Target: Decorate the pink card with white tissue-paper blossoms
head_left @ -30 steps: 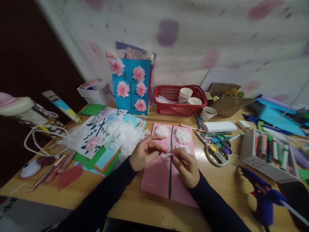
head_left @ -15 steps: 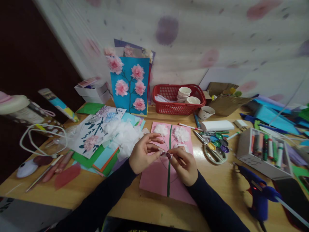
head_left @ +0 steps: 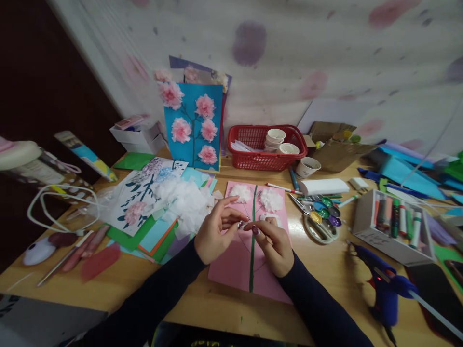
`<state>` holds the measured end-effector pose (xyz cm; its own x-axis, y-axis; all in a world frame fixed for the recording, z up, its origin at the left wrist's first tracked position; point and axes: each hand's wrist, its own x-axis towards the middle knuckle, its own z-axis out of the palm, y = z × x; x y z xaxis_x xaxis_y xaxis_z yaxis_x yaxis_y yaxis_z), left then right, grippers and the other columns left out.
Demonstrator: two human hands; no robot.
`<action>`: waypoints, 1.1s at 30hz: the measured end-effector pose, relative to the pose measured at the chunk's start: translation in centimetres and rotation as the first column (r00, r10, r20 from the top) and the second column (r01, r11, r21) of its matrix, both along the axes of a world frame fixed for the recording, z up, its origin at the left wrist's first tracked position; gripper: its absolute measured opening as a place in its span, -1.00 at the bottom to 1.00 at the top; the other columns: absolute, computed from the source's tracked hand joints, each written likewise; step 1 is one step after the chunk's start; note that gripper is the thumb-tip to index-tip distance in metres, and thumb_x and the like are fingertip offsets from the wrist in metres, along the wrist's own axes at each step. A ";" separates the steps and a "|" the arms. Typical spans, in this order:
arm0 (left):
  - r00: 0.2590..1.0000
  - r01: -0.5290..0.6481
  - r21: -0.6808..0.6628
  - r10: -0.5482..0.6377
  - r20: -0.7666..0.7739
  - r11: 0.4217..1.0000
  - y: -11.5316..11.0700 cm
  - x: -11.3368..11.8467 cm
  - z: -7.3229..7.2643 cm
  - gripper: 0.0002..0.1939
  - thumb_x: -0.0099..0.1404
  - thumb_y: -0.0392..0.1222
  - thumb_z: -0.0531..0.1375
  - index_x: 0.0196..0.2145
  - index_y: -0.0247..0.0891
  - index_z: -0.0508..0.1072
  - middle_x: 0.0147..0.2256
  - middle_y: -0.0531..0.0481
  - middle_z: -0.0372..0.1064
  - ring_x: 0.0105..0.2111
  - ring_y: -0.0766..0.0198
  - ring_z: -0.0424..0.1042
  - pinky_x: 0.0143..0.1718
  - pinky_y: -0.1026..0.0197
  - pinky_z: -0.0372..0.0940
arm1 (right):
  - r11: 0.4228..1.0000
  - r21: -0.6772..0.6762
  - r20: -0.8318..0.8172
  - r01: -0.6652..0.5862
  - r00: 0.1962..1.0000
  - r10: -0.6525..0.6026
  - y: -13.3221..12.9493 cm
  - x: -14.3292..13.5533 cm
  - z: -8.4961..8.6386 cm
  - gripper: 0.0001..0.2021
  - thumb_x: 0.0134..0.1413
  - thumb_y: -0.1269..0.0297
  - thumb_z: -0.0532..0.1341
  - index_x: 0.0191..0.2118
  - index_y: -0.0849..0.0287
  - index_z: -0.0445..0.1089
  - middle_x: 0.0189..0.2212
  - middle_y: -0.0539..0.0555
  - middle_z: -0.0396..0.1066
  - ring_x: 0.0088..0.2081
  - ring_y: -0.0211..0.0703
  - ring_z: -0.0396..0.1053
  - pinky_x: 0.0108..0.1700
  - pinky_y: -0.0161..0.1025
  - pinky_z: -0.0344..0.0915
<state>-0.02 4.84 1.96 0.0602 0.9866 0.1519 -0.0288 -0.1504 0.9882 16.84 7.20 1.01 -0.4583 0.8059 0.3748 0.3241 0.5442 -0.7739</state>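
Observation:
Over the middle of a pink card [head_left: 231, 270], my left hand [head_left: 215, 233] and my right hand [head_left: 273, 246] meet at the fingertips. Each is closed in a pinch, and whatever lies between the tips is too small to make out. The left hand's other fingers are loosely bent. Down the card runs a dark green stripe [head_left: 251, 272], with thin curved pencil lines branching off it. White tissue-paper flowers [head_left: 271, 200] sit on the card's upper part; one beside my right fingers is partly covered.
White tissue paper [head_left: 184, 205] is heaped over coloured sheets on the left. A blue card with pink flowers [head_left: 193, 127] stands behind, beside a red basket [head_left: 260, 161]. Scissors [head_left: 320, 229], a marker box [head_left: 390, 241] and a blue glue gun [head_left: 383, 284] lie to the right.
The fingertips have shifted slightly, and the right index finger now reaches a little further left against the left fingertips. Both hands stay over the card; the view has tilted a little.

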 end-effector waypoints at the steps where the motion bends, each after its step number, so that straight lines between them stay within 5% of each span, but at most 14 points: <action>1: 1.000 0.004 0.001 -0.004 0.001 1.000 -0.1 0.0 0.1 -0.46 0.17 -0.44 0.08 0.09 -0.20 0.09 -0.24 -0.06 0.42 -0.21 0.27 0.44 -0.11 0.16 0.30 | 1.000 -0.007 0.009 0.005 1.000 -0.005 0.0 0.0 0.0 -0.71 0.22 0.24 -0.02 -0.25 0.14 0.44 -0.44 0.05 0.45 -0.47 -0.16 0.21 -0.29 -0.16 0.07; 6: 0.995 0.023 -0.018 -0.021 0.096 1.000 -0.2 0.0 0.2 -0.37 0.10 -0.43 0.14 0.10 -0.18 0.02 -0.14 -0.10 0.38 -0.15 0.25 0.42 -0.07 0.14 0.29 | 1.000 -0.005 0.025 0.021 0.999 -0.021 -0.1 0.0 0.1 -0.69 0.22 0.22 -0.03 -0.23 0.14 0.44 -0.52 0.02 0.41 -0.48 -0.16 0.20 -0.32 -0.18 0.09; 12: 0.986 -0.068 -0.098 0.082 0.142 0.993 0.6 -0.2 0.2 -0.45 0.10 -0.35 0.20 0.01 -0.28 0.07 -0.28 -0.09 0.43 -0.26 0.27 0.47 -0.14 0.16 0.32 | 0.995 0.003 0.019 0.104 0.994 -0.104 -0.1 -0.3 -0.2 -0.78 0.16 0.20 0.07 -0.33 0.16 0.41 -0.64 -0.01 0.26 -0.52 -0.18 0.18 -0.39 -0.21 0.11; 16: 0.992 -0.009 -0.113 0.023 0.121 0.994 0.3 -0.1 0.4 -0.35 0.10 -0.41 0.18 0.09 -0.19 0.00 -0.06 -0.17 0.35 -0.37 0.39 0.46 -0.23 0.25 0.34 | 0.980 0.023 0.004 0.196 0.981 -0.196 0.0 -0.5 -0.3 -0.84 0.08 0.20 0.16 -0.34 0.16 0.39 -0.72 -0.11 0.03 -0.58 -0.23 0.08 -0.47 -0.26 0.07; 22: 0.997 0.017 -0.112 -0.008 0.078 0.994 0.0 0.2 0.2 -0.29 0.09 -0.44 0.16 0.13 -0.08 -0.02 0.10 -0.20 0.20 -0.35 0.39 0.48 -0.28 0.28 0.35 | 0.991 0.032 0.010 0.130 0.991 -0.130 0.1 -0.4 -0.3 -0.85 0.09 0.24 0.15 -0.33 0.16 0.42 -0.72 -0.09 0.11 -0.60 -0.26 0.08 -0.46 -0.27 0.08; 28: 0.991 -0.013 -0.156 0.034 0.128 0.988 0.1 0.1 0.5 -0.43 0.09 -0.38 0.19 0.04 -0.25 0.08 -0.13 -0.17 0.42 -0.40 0.36 0.47 -0.26 0.26 0.34 | 0.993 -0.010 0.019 0.116 0.993 -0.116 0.0 -0.1 -0.1 -0.76 0.17 0.21 0.05 -0.29 0.16 0.43 -0.68 -0.02 0.22 -0.52 -0.18 0.17 -0.39 -0.23 0.14; 33: 0.987 -0.089 -0.173 0.109 0.114 0.981 0.3 -0.1 0.6 -0.52 0.12 -0.26 0.23 -0.03 -0.31 0.17 -0.35 -0.10 0.51 -0.32 0.21 0.51 -0.22 0.17 0.34 | 0.995 0.043 0.048 0.085 0.995 -0.087 -0.1 -0.3 0.0 -0.81 0.08 0.18 0.15 -0.25 0.16 0.40 -0.71 -0.12 0.08 -0.61 -0.27 0.07 -0.42 -0.24 0.08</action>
